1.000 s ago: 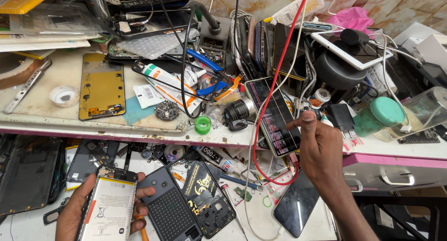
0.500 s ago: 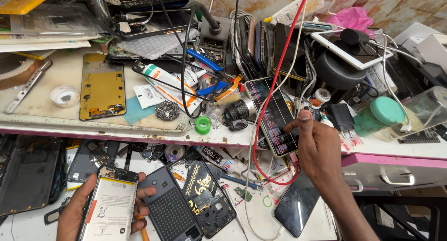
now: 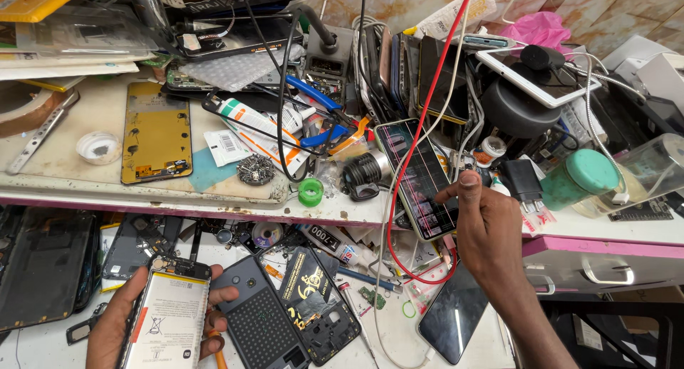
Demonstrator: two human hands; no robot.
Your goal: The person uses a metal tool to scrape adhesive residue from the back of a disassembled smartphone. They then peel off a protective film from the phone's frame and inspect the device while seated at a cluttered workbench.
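At the lower left of the frame the person's left hand [image 3: 121, 326] gripped an opened phone [image 3: 169, 319], its back cover off and a white battery filling most of the body; the fingers [image 3: 217, 295] curled round its right edge with the thumb along the left, so the hand was closed on it. It lay low over the cluttered lower tabletop [image 3: 399, 340], beside a dark back cover with a dotted grid [image 3: 258, 319] and a black inner frame with gold markings [image 3: 313, 305].

Further right, on the raised tabletop [image 3: 85, 184] above, a yellow-backed phone panel [image 3: 154, 132] lay flat, with a green tape roll [image 3: 311, 191] near the edge. A red cable [image 3: 420, 127] ran down from the top of the frame and looped below.

Right of centre stood a lit phone with a striped, faulty-looking display [image 3: 417, 177], propped at a slant. The right hand [image 3: 491, 234] reached up to it, the index finger [image 3: 467, 182] stretched out to the screen's right edge and the other fingers loosely folded, holding nothing. The touch seemed best kept light and on the glass alone, clear of the cable, with the left hand holding the open phone level so nothing slipped.
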